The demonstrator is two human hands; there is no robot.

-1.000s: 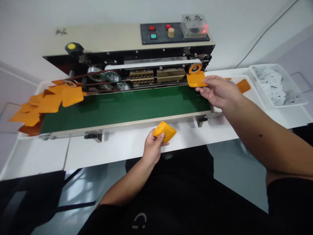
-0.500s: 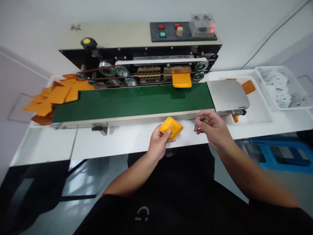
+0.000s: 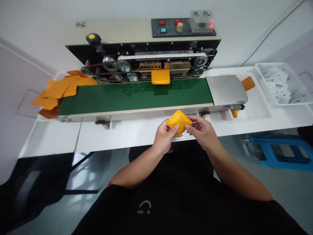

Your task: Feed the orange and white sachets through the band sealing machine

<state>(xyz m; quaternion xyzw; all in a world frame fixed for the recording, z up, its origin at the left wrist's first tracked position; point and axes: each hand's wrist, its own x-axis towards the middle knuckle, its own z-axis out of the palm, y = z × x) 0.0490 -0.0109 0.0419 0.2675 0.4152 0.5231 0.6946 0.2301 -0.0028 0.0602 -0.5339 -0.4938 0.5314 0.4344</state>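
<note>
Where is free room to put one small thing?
Bare: white tabletop left of the left hand, beside the long green belt; flat silver metal plate at its right end. Crowded: the belt's left end, under flat orange packets.

Satiny held packet (image 3: 178, 118), glossy belt (image 3: 122, 98), metal plate (image 3: 226, 89)

One view, from the wearer's head, facing forward and steeply down; the shirt (image 3: 176, 192) is nearest the lens, the hands (image 3: 163, 137) just beyond; the surface (image 3: 132, 129) crosses from left to right; the machine (image 3: 117, 34) stands farther, upper middle; the wall (image 3: 46, 36) is farthest, filling the far edge.
</note>
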